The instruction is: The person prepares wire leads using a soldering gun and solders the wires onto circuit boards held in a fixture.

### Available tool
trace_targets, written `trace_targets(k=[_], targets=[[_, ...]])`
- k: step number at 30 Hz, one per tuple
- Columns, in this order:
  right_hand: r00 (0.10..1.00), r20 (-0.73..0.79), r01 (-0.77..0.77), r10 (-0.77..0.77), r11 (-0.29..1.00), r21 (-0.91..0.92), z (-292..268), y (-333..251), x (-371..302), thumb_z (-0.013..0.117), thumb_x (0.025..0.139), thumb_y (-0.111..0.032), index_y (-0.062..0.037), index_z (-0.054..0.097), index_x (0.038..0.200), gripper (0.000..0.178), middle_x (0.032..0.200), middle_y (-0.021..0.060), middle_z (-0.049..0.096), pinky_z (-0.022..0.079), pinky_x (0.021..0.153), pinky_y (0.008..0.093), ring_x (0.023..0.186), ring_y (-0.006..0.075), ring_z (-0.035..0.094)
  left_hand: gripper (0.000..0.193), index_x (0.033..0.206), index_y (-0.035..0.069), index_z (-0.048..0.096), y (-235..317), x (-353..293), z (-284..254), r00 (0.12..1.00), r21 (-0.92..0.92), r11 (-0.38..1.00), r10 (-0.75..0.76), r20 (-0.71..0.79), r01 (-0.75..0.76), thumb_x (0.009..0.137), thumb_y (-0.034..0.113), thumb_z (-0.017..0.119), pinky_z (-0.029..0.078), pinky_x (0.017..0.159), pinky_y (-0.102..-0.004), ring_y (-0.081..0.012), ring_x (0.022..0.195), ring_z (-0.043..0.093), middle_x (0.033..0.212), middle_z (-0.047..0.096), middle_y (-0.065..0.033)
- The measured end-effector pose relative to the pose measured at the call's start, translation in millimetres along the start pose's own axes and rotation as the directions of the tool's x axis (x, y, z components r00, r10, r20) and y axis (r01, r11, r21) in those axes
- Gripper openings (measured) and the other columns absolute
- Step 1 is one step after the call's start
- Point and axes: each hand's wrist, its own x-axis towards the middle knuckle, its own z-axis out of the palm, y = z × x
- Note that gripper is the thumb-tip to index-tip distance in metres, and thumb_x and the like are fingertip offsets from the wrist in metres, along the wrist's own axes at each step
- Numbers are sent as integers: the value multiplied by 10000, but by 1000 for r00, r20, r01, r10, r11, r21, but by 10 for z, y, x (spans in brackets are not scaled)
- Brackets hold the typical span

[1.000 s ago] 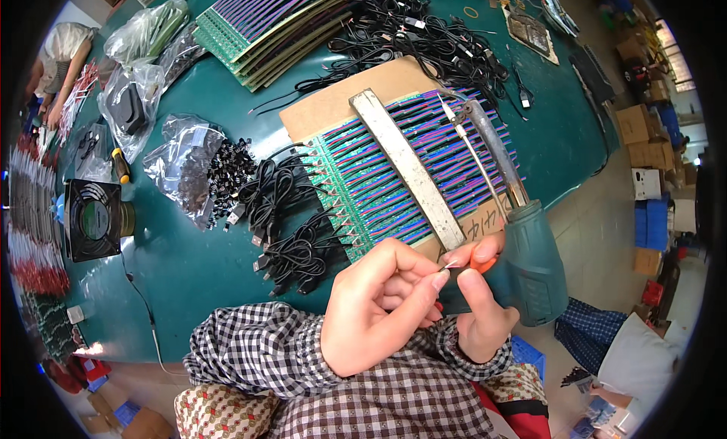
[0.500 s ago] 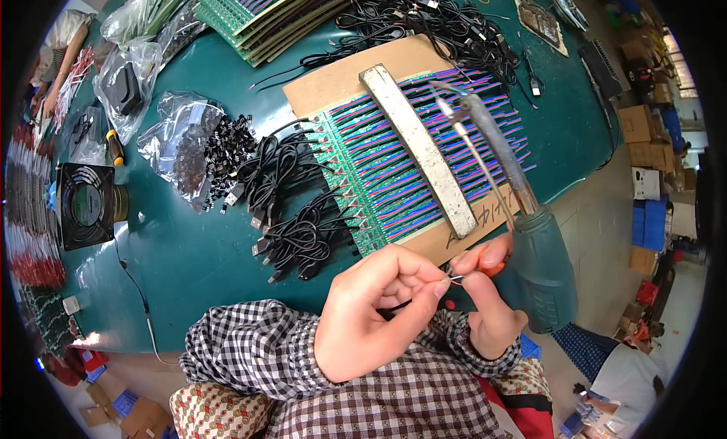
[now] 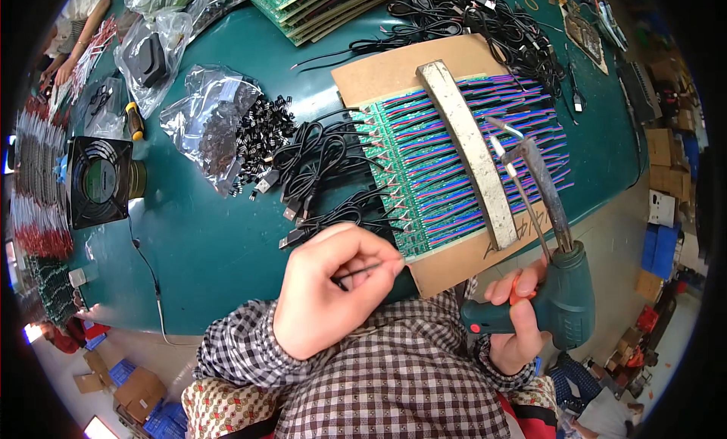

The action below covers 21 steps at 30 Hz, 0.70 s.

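Note:
My left hand [image 3: 326, 295] is closed, thumb and fingertips pinching the end of a thin black cable [image 3: 358, 271] beside the near-left corner of a green circuit board panel [image 3: 390, 178]. Rows of red, blue and black wires [image 3: 447, 166] run across the panel, and a worn metal bar [image 3: 471, 162] lies over them. My right hand [image 3: 519, 325] is wrapped round a dark green soldering gun [image 3: 572, 303] with an orange trigger [image 3: 522, 287]. Its bent metal tip [image 3: 500, 126] and thin feed tube point up over the panel. Black USB cables [image 3: 310, 159] lie left of the panel.
Cardboard [image 3: 416, 60] lies under the panel. Left of the cables are small black connectors [image 3: 265, 128], a plastic bag [image 3: 204, 121], a screwdriver [image 3: 135, 122] and a fan [image 3: 98, 183]. Stacked boards [image 3: 318, 18] and a cable heap [image 3: 469, 22] lie at the back.
My hands have moved apart: the left went left with the cable, the right moved away from it and now grips the soldering gun by its handle. The whole view has shifted slightly.

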Motion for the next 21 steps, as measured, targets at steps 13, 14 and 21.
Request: trace_targets(k=[13, 14, 21], targets=[[986, -69, -161, 151, 975, -157, -298, -2, -524, 628, 900, -394, 41, 299, 1376, 724, 1071, 168, 498, 604, 774, 383, 917, 268, 628, 91, 747, 26, 590, -37, 244, 155, 991, 334, 939, 108, -77, -77, 729, 28, 679, 502, 537, -272, -162, 610, 650, 740, 610, -73], [985, -74, -164, 153, 972, -169, -294, -19, -545, 641, 892, -391, 43, 306, 1374, 730, 1056, 163, 505, 603, 777, 382, 912, 259, 623, 96, 749, 27, 588, -45, 244, 161, 990, 339, 937, 115, -80, -82, 728, 30, 681, 508, 540, -273, -161, 610, 650, 743, 612, -73], [958, -34, -287, 286, 941, -178, -426, -19, -692, 686, 859, -405, 46, 403, 1267, 670, 1022, 162, 530, 591, 792, 384, 946, 253, 596, 94, 766, -6, 597, -77, 250, 179, 981, 357, 924, 178, -82, -138, 729, -26, 681, 403, 484, -178, -28, 586, 547, 736, 573, -22]])
